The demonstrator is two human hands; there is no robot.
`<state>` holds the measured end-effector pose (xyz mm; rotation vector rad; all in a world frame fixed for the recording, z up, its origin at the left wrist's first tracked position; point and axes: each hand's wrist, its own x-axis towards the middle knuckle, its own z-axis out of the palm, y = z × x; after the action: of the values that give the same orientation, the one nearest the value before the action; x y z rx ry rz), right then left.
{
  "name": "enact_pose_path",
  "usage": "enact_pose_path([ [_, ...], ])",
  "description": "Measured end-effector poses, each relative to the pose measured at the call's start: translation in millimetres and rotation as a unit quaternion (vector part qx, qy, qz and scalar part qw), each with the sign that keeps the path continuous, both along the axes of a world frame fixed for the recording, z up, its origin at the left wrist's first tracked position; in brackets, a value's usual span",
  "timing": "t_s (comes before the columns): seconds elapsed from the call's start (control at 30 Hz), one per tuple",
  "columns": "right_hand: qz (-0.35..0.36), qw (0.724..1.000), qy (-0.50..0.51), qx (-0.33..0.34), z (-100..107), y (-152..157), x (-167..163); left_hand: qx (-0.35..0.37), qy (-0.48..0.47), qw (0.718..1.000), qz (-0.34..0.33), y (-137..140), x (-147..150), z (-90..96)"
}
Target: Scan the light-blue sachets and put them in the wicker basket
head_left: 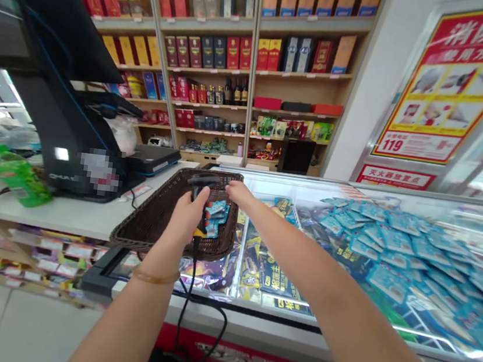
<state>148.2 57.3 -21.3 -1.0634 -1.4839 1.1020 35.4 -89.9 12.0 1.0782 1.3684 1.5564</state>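
Note:
My left hand (185, 216) is wrapped around the handle of a black and yellow barcode scanner (204, 180), whose cable hangs down in front. The scanner is over a dark brown wicker basket (147, 229). Several small blue packets (216, 220) lie inside the basket, partly hidden by the scanner and my hand. At the basket's far right rim, my right hand (240, 195) is closed with bent fingers on the edge. A large spread pile of similar blue packets (397, 238) covers the glass top to the right.
The basket rests across a glass-topped chest freezer (295, 317) and the white counter (99, 225). A black checkout machine (67, 124) and a green bottle (24, 178) stand on the left. Behind are shelves (211, 71) of boxes and bottles. The black cable (224, 320) loops over the freezer's front.

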Motion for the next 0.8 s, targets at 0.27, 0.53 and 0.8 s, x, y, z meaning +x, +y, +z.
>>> enact_pose_path([
  [0.27,-0.143,0.973,-0.181,0.026,-3.2,-19.0,136.9,0.002,-0.004,0.995,-0.099,8.6,71.6,-1.7],
  [0.53,-0.368,0.863,-0.345,-0.007,-11.5,-45.7,352.0,-0.026,0.000,0.978,-0.207,27.5,168.8,-25.5],
  [0.8,-0.496,0.681,-0.510,-0.176,-13.7,-73.2,461.3,0.011,0.031,0.968,-0.251,42.0,183.9,-68.9],
])
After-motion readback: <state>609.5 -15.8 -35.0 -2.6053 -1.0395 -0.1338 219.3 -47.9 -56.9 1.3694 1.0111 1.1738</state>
